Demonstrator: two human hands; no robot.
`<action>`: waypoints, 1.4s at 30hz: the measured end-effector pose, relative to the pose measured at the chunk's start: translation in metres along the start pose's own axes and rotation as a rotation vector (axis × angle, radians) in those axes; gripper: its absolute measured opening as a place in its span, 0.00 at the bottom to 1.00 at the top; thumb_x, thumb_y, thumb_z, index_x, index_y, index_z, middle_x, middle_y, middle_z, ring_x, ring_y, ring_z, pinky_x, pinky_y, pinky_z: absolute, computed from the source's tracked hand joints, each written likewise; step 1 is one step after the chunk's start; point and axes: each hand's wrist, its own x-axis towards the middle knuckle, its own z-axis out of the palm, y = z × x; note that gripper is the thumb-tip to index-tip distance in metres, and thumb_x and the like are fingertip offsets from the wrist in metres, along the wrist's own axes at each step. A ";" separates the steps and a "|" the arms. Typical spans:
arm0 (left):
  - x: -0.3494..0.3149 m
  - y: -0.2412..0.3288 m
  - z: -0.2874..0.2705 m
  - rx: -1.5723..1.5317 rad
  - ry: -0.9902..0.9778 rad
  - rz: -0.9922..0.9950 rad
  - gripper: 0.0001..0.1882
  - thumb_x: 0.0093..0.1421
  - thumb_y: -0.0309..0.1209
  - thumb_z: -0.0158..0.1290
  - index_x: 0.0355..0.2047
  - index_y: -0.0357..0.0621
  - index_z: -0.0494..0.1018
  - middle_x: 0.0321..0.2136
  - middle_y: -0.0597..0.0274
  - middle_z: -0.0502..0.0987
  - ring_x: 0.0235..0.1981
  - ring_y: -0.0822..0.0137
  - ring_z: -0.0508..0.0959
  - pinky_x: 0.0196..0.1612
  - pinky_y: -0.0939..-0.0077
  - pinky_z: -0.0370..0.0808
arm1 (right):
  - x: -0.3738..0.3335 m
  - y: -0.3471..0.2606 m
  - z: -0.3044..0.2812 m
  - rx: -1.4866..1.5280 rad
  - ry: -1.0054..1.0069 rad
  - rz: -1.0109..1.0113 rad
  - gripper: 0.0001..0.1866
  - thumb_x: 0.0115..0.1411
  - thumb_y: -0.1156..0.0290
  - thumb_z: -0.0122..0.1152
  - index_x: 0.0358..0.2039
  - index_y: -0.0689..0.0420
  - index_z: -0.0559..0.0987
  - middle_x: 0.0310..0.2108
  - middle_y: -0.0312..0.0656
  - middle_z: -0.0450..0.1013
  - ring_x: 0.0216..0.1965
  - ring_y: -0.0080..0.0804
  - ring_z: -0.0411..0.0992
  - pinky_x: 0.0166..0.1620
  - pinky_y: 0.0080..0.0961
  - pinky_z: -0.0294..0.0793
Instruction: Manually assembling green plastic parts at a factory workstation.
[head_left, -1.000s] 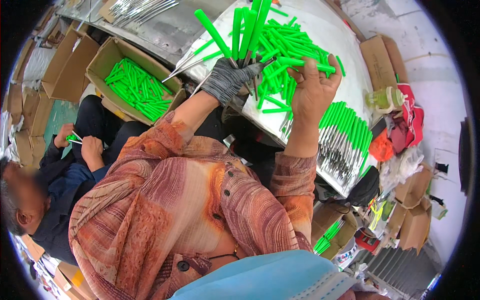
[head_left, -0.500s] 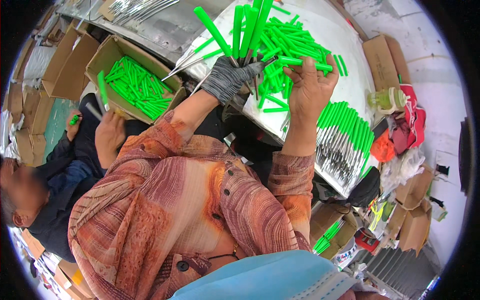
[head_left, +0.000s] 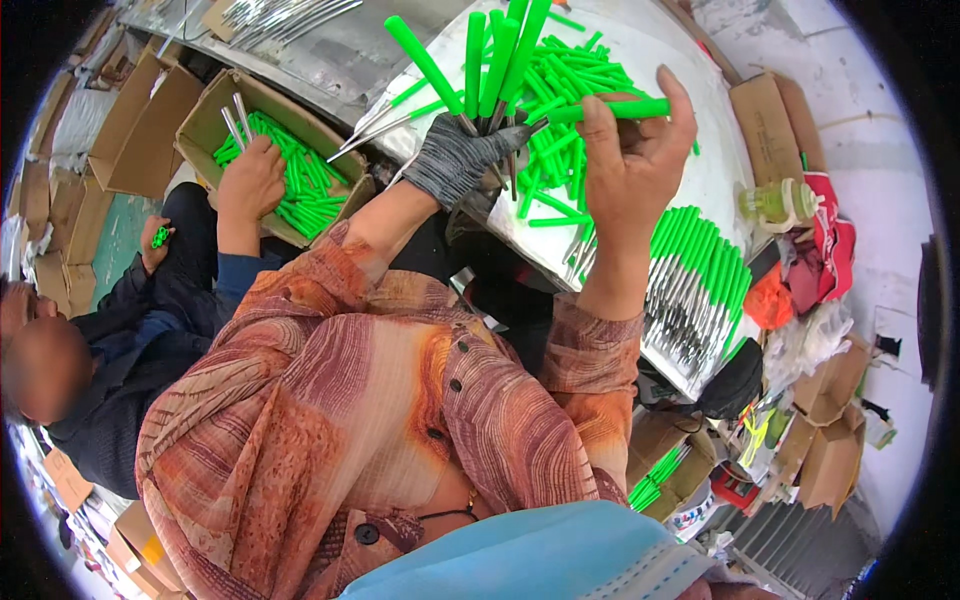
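Note:
My left hand [head_left: 450, 160], in a dark grey knit glove, is closed round several metal rods. Most of them carry bright green sleeves [head_left: 425, 62] that fan upward from the fist. One rod points right, its tip at the mouth of another green sleeve [head_left: 635, 109]. My bare right hand [head_left: 640, 165] has its thumb on that sleeve, with the forefinger stretched up by its far end. Behind the hands, a heap of loose green sleeves [head_left: 585, 80] covers part of the white tabletop [head_left: 700, 90]. Sleeved rods [head_left: 695, 275] lie in a row by my right forearm.
At left, a co-worker's hand [head_left: 250, 185] holds metal rods over a cardboard box [head_left: 190, 140] of green sleeves; their other hand [head_left: 155, 240] holds small green pieces. Bare rods [head_left: 285, 18] lie on the far bench. A pale green bottle [head_left: 775, 203] and red cloth [head_left: 830, 230] are at right.
My right hand has shifted slightly right and its forefinger has straightened upward, away from the thumb. My left hand stays nearly still. The co-worker's hand has moved up over the box.

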 end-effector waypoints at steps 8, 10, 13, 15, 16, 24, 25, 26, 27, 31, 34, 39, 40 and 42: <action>-0.001 0.005 -0.004 -0.099 -0.034 -0.045 0.15 0.48 0.29 0.61 0.36 0.39 0.73 0.28 0.64 0.76 0.27 0.74 0.75 0.30 0.78 0.74 | 0.012 -0.022 0.002 -0.122 -0.266 -0.066 0.25 0.52 0.78 0.61 0.51 0.59 0.65 0.28 0.39 0.73 0.28 0.18 0.71 0.31 0.14 0.71; 0.001 0.004 -0.004 -0.103 -0.052 -0.068 0.15 0.49 0.30 0.61 0.37 0.39 0.74 0.29 0.64 0.76 0.28 0.74 0.75 0.31 0.79 0.73 | 0.013 -0.025 0.005 -0.238 -0.249 -0.062 0.24 0.51 0.77 0.61 0.50 0.58 0.67 0.27 0.37 0.74 0.26 0.17 0.70 0.31 0.14 0.71; 0.003 0.003 -0.006 -0.134 -0.077 -0.110 0.16 0.49 0.31 0.60 0.38 0.39 0.74 0.30 0.64 0.76 0.30 0.74 0.75 0.34 0.80 0.72 | 0.009 -0.013 0.005 -0.309 -0.189 -0.210 0.24 0.51 0.76 0.62 0.49 0.57 0.68 0.26 0.38 0.73 0.25 0.17 0.70 0.29 0.14 0.70; 0.002 0.004 -0.008 -0.163 -0.087 -0.132 0.16 0.49 0.31 0.60 0.38 0.39 0.73 0.30 0.64 0.77 0.30 0.74 0.75 0.34 0.79 0.72 | 0.012 -0.014 0.003 -0.376 -0.174 -0.140 0.23 0.50 0.73 0.62 0.48 0.55 0.69 0.29 0.41 0.73 0.23 0.22 0.71 0.29 0.18 0.71; 0.003 0.005 -0.007 -0.160 -0.085 -0.140 0.16 0.49 0.31 0.60 0.38 0.39 0.73 0.30 0.64 0.77 0.30 0.74 0.75 0.34 0.80 0.72 | 0.014 -0.017 0.002 -0.445 -0.155 -0.069 0.23 0.49 0.70 0.62 0.47 0.53 0.70 0.32 0.44 0.73 0.22 0.28 0.71 0.28 0.22 0.72; 0.005 0.005 -0.009 -0.214 -0.062 -0.184 0.16 0.49 0.32 0.60 0.37 0.39 0.73 0.29 0.64 0.76 0.29 0.73 0.75 0.33 0.80 0.72 | 0.014 -0.012 0.012 -0.170 -0.164 -0.048 0.16 0.55 0.66 0.56 0.42 0.58 0.71 0.27 0.42 0.73 0.21 0.27 0.71 0.27 0.21 0.71; 0.004 0.005 -0.007 -0.234 -0.063 -0.184 0.16 0.49 0.32 0.60 0.36 0.39 0.73 0.29 0.65 0.76 0.28 0.74 0.75 0.32 0.81 0.72 | 0.019 -0.008 0.014 0.117 -0.197 0.075 0.14 0.57 0.64 0.54 0.38 0.61 0.72 0.25 0.41 0.72 0.20 0.26 0.69 0.25 0.21 0.70; 0.003 0.005 -0.007 -0.254 -0.064 -0.184 0.16 0.49 0.32 0.61 0.36 0.39 0.73 0.28 0.65 0.76 0.27 0.74 0.75 0.31 0.81 0.72 | 0.020 -0.005 0.019 0.116 -0.195 0.075 0.14 0.57 0.64 0.54 0.38 0.61 0.72 0.25 0.41 0.72 0.20 0.26 0.69 0.25 0.21 0.70; 0.002 0.006 -0.006 -0.253 -0.066 -0.185 0.16 0.49 0.32 0.61 0.36 0.39 0.73 0.28 0.65 0.76 0.27 0.74 0.75 0.31 0.81 0.72 | 0.019 -0.003 0.027 0.251 -0.190 0.166 0.13 0.59 0.62 0.49 0.32 0.61 0.71 0.21 0.39 0.69 0.18 0.24 0.66 0.23 0.20 0.68; 0.006 0.008 -0.005 -0.278 -0.052 -0.221 0.16 0.48 0.32 0.61 0.36 0.39 0.73 0.28 0.66 0.76 0.26 0.75 0.74 0.28 0.81 0.71 | 0.014 0.011 0.043 0.577 -0.035 0.348 0.17 0.62 0.62 0.41 0.20 0.58 0.65 0.11 0.34 0.59 0.13 0.20 0.57 0.19 0.19 0.62; 0.006 0.004 -0.012 -0.281 -0.007 -0.256 0.15 0.48 0.31 0.61 0.36 0.39 0.74 0.28 0.66 0.76 0.27 0.75 0.74 0.28 0.81 0.71 | 0.006 0.010 0.050 0.414 -0.010 0.306 0.17 0.62 0.63 0.39 0.19 0.58 0.64 0.10 0.34 0.59 0.12 0.19 0.56 0.19 0.19 0.63; 0.010 0.001 -0.028 -0.180 0.120 -0.120 0.14 0.49 0.33 0.59 0.35 0.40 0.74 0.25 0.66 0.75 0.25 0.76 0.72 0.27 0.82 0.69 | -0.025 0.042 0.051 0.310 -0.044 0.281 0.17 0.62 0.63 0.38 0.20 0.59 0.65 0.12 0.35 0.61 0.15 0.21 0.60 0.22 0.20 0.63; 0.012 0.003 -0.031 -0.074 0.139 -0.124 0.14 0.50 0.34 0.59 0.34 0.40 0.74 0.24 0.67 0.75 0.25 0.76 0.72 0.26 0.82 0.69 | -0.027 0.043 0.053 0.306 -0.044 0.261 0.17 0.62 0.63 0.38 0.21 0.59 0.66 0.14 0.36 0.63 0.16 0.21 0.61 0.23 0.20 0.64; 0.014 0.006 -0.034 -0.042 0.166 -0.094 0.15 0.50 0.35 0.59 0.35 0.41 0.74 0.24 0.67 0.75 0.24 0.76 0.72 0.25 0.82 0.68 | -0.030 0.044 0.049 0.296 -0.095 0.225 0.17 0.63 0.63 0.38 0.23 0.61 0.67 0.18 0.38 0.66 0.21 0.23 0.64 0.28 0.20 0.64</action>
